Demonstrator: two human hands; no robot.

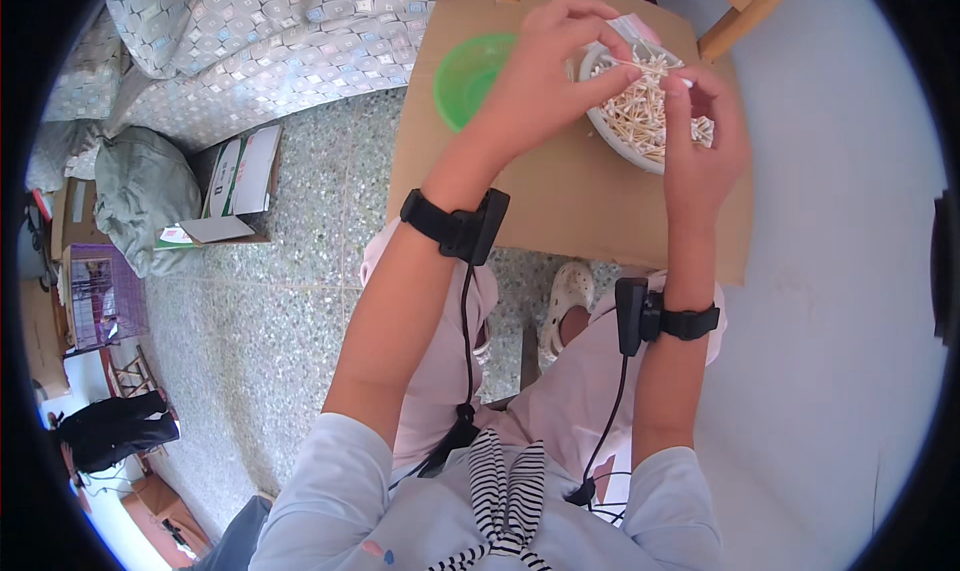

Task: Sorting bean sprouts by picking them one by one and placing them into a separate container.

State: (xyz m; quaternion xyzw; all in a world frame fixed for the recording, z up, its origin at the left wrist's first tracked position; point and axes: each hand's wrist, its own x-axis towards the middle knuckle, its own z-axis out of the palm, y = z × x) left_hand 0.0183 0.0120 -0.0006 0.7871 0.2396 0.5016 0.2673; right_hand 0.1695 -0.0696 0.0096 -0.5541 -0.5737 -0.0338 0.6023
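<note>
So I've got both hands up over the white bowl (620,139) sitting at about 1 o'clock on this brown cardboard sheet (560,201). The bowl's heaped with thin pale sticks with little white tips, cotton swabs (650,111) by the look of them, all jumbled and crossing each other every which way.

My left hand (545,76) is curled in from 11 o'clock, fingers pinched shut on one end of a single swab (645,66) that lies roughly level across the top of the pile. My right hand (700,146) comes up from 5 o'clock, thumb and forefinger closed on the other end, the white tip just peeking out. So the one stick is stretched between both pinches, right above the heap.

Just beside the bowl at 9 o'clock there's a green plastic bowl (470,76); can't tell if anything's in it. Black straps with small boxes sit on both my wrists.
</note>
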